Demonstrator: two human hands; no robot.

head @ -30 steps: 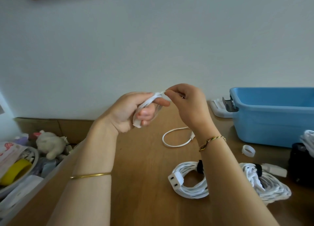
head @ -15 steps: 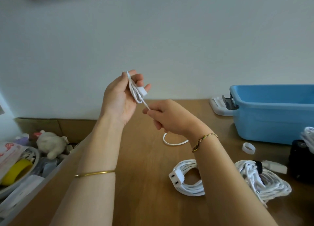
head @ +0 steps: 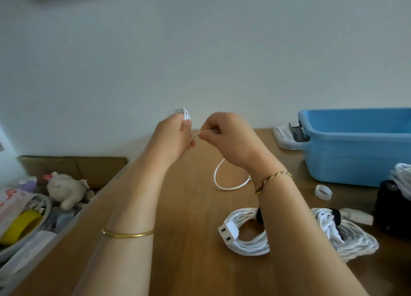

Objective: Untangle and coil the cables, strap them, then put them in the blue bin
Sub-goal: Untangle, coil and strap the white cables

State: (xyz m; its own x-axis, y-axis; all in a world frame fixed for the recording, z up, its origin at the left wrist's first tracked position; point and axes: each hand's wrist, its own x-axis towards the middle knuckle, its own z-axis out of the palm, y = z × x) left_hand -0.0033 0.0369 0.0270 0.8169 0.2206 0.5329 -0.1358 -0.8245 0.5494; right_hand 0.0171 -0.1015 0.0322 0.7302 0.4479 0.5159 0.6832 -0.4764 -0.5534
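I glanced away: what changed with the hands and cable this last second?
The left hand turned its back to the camera, still gripping the small coil; the right hand rose beside it, pinching the free strand. Strapped coils and blue bin stayed put.

The only view comes from a wide-angle camera worn on the person's head. It faces forward and slightly down, across a wooden table (head: 189, 240) towards a pale wall (head: 200, 51) that fills the upper half of the frame. Both forearms enter from the bottom edge, close to the lens. The left hand (head: 175, 135) and right hand (head: 229, 140), holding a thin white cable (head: 185, 114), sit near the centre. The right edge crops the blue bin (head: 355, 153), and a stuffed toy (head: 64, 190) lies low at the left.
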